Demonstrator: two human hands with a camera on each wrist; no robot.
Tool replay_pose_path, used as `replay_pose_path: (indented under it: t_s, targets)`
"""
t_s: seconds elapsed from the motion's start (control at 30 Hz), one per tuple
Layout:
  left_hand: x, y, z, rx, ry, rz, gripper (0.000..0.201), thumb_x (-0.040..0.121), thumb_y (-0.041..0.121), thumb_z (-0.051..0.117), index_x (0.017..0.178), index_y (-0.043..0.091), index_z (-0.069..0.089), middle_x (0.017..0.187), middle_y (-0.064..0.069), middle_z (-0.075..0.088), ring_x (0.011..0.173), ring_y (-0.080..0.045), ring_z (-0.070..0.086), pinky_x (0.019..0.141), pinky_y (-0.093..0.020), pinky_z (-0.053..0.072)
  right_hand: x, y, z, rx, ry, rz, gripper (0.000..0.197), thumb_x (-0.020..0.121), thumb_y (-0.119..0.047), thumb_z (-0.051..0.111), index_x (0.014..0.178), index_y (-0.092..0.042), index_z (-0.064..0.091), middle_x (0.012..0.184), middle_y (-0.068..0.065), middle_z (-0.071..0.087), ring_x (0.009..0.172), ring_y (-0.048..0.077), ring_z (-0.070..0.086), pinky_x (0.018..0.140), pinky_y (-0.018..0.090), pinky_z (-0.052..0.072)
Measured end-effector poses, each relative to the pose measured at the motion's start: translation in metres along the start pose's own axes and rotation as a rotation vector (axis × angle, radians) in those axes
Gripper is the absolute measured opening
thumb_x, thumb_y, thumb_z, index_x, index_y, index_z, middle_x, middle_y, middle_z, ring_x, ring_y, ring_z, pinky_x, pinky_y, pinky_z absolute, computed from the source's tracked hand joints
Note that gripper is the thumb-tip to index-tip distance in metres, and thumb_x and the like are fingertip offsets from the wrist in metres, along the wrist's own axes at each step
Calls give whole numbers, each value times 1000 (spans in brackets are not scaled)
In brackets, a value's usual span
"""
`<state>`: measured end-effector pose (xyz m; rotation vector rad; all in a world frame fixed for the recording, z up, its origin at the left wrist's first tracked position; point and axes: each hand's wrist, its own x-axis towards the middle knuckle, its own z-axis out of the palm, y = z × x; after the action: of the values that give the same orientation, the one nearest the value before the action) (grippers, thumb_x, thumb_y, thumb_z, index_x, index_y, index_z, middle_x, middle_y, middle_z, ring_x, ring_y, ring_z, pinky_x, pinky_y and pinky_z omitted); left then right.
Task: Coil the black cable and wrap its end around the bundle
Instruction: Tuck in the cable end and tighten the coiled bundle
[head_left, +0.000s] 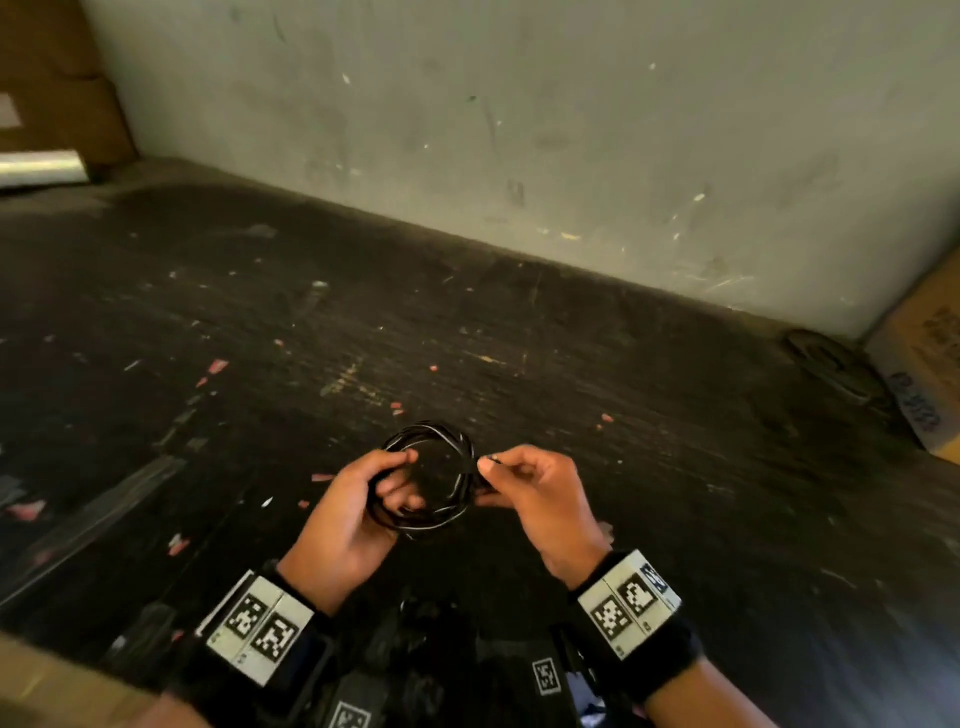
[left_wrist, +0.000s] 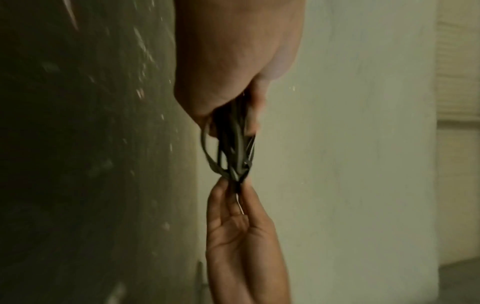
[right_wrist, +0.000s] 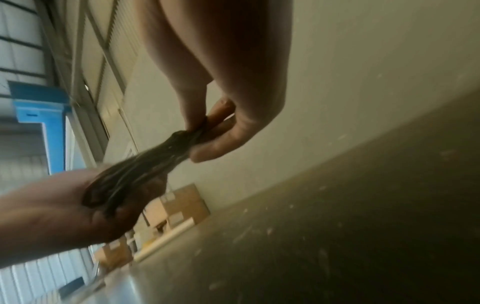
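The black cable (head_left: 441, 436) is wound into a small round coil, held above the dark table between both hands. My left hand (head_left: 358, 514) grips the coil's left side, fingers curled through the loop. My right hand (head_left: 530, 493) pinches the coil's right side, and the short free cable end (head_left: 492, 458) sticks out at its thumb and forefinger. In the left wrist view the strands (left_wrist: 233, 152) run from my left hand (left_wrist: 233, 72) down to the right hand's fingertips (left_wrist: 228, 189). In the right wrist view the bundle (right_wrist: 145, 168) stretches between the right fingers (right_wrist: 215, 139) and the left palm (right_wrist: 64, 205).
The dark, scuffed table (head_left: 571, 338) carries small red and white scraps. A pale wall (head_left: 519, 130) rises behind it. A cardboard box (head_left: 930, 364) and another dark cable coil (head_left: 831, 364) lie at the far right. Brown boxes (head_left: 57, 88) stand at the far left.
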<state>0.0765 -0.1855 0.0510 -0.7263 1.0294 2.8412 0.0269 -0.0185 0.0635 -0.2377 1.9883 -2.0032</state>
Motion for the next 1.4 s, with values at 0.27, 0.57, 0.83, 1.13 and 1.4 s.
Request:
replay_pose_path:
  t_s: [0.27, 0.57, 0.83, 1.13, 1.4]
  targets:
    - [-15, 24, -80, -1, 253, 75, 36, 85, 20, 44, 52, 9, 50, 33, 4, 23, 24, -8, 19, 33, -23, 42, 2, 94, 31, -861, -413, -15, 19, 81, -24, 73, 99, -21, 70, 93, -4, 64, 85, 9, 62, 80, 28, 52]
    - [-10, 23, -104, 730, 229, 209, 41, 98, 37, 44, 80, 4, 62, 61, -11, 64, 54, -12, 67, 49, -22, 49, -3, 109, 41, -1174, -354, -35, 18, 88, -19, 59, 102, -19, 70, 106, 1, 66, 98, 15, 63, 89, 29, 50]
    - [-7, -3, -72, 1560, -359, 309, 51, 88, 67, 28, 95, 29, 60, 88, 4, 70, 89, -14, 66, 86, -44, 49, -18, 48, 43, -826, -221, -363, 9, 82, -9, 68, 86, -16, 72, 84, 0, 70, 77, 7, 64, 73, 20, 51]
    - [-6, -32, -20, 1593, -456, 544, 30, 101, 34, 35, 92, 23, 61, 73, 6, 61, 76, -9, 62, 60, -13, 44, -24, 42, 18, -294, 242, 115, 10, 87, -1, 62, 81, -1, 70, 68, 5, 67, 55, 11, 60, 50, 16, 48]
    - [-2, -47, 34, 982, -419, 100, 34, 100, 33, 38, 90, 11, 61, 46, 5, 34, 35, -6, 28, 35, -20, 17, -52, -5, -55, -188, -73, -68, 33, 81, 10, 66, 101, -17, 71, 93, 0, 71, 89, 14, 70, 83, 25, 56]
